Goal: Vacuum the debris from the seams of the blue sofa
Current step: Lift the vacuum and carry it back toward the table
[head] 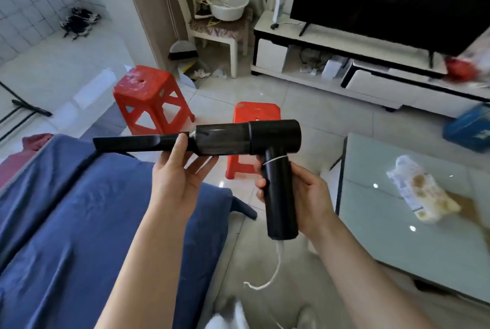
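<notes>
Right hand (pixel 299 190) grip wrapped round handle of handheld vacuum (pixel 249 137); left hand (pixel 180 169) grip pinching nozzle joint, thumb on top, fingers spread beneath. Crevice nozzle (pixel 132 143) projecting leftward from grip, over blue sofa (pixel 79 222) below-left. Step judged: nozzle fitted, vacuuming not yet begun. Next: lower nozzle tip into sofa seam.

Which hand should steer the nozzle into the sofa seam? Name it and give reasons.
Left. The left hand already holds the nozzle, on the sofa side; the right hand grips the handle.
</notes>
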A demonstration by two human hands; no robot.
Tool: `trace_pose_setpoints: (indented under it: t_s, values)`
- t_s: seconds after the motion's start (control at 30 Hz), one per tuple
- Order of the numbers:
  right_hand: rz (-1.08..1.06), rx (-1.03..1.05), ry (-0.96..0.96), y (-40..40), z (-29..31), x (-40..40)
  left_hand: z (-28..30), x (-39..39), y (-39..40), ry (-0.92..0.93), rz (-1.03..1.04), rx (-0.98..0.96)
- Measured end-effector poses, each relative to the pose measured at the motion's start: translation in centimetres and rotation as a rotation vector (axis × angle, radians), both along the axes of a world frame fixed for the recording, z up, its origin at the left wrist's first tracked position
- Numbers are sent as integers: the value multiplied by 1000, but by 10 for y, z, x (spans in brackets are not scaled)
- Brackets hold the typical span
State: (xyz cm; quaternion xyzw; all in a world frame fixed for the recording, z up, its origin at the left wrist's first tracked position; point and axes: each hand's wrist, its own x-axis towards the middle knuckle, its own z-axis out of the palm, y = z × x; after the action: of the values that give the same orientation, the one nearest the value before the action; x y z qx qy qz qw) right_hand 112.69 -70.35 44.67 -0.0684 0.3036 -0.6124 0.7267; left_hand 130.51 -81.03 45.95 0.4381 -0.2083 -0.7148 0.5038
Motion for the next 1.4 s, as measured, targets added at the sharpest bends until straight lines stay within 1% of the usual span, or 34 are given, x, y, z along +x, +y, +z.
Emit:
trace_pose_setpoints:
  t_s: [0.13, 0.3, 0.47, 0.53, 0.67, 0.73, 0.87, 1.0, 1.1, 1.4]
  values:
    - [-98, 48, 8, 38, -12, -51, -3, -57, 26, -31, -105, -23]
    - [-168, 191, 179, 88, -17, -124, -13, -138, 68, -51, -174, 1]
    - [-163, 361, 466, 135, -26, -207, -31, -227, 117, -76, -198, 89]
    - [-148, 422, 584, 147, -29, -230, -39, -251, 129, -67, -206, 131]
    - [-152, 501, 783, 171, -46, -285, -70, -310, 151, -51, -244, 196]
    - [-167, 541, 812, 178, -62, -309, -89, -337, 155, -54, -274, 213]
    - [-207, 603, 805, 190, -98, -349, -127, -385, 158, -87, -354, 242]
    - [-184, 663, 827, 200, -146, -393, -174, -435, 157, -122, -443, 256]
    - [-184, 706, 879, 202, -182, -417, -207, -466, 155, -151, -464, 260]
    - [-250, 878, 939, 204, -308, -478, -337, -538, 152, -201, -563, 336]
